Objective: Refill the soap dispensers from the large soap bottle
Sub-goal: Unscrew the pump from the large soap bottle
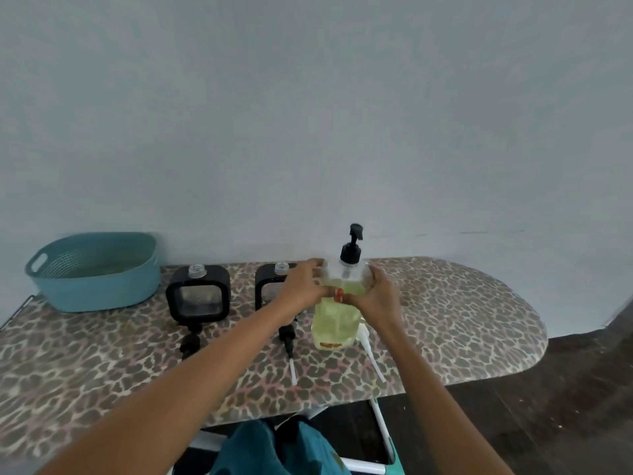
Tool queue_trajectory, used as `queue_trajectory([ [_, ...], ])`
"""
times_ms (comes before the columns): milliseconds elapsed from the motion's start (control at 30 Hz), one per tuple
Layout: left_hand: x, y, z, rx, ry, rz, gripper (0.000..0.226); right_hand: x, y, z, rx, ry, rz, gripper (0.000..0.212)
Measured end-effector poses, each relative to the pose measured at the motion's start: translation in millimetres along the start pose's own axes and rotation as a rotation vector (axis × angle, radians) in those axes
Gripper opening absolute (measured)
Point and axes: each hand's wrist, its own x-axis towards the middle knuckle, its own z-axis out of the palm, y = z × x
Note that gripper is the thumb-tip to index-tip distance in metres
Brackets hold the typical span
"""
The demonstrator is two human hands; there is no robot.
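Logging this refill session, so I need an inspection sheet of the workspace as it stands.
Surface: leopard-print ironing board, against a pale wall.
Job's things: clear dispenser with black pump held above large yellow soap bottle; two black-framed square dispensers open-necked; two black pumps and a white pump lying on the board.
Clutter: teal plastic basket at far left.
Hands: left hand and right hand grip the clear dispenser.
Cables: nothing seen.
Surroundings: dark floor.
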Motion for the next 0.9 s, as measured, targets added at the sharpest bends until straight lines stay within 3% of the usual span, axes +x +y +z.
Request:
queue_trajectory([
  [133, -7, -18, 2, -0.028, -0.021, -0.015, 0.071, -9, 9, 12, -0.043, -0.070, 0.068, 0.081],
  [300, -9, -26, -2, -0.046, -0.044, -0.011, 0.070, -8, 11, 15, -0.075, -0.119, 0.116, 0.088],
  [467, -5, -26, -6, 0.014, -0.124, -0.022, 0.075, 1, -3, -7, -0.146, -0.361, 0.132, 0.081],
  [600, -4, -24, -5, 0.003, -0.166, -0.009, 0.078, 9, -22, -7, -0.050, -0.227, 0.031, 0.058],
  [767, -6, -20, 1, -0.001, -0.110, 0.011, 0.081, 16, -29, 13, -0.129, -0.014, -0.071, 0.020],
  [900, -4, -20, 1, 0.020, -0.091, 0.014, 0.076, 17, -30, 18, -0.159, 0.021, -0.071, 0.014],
])
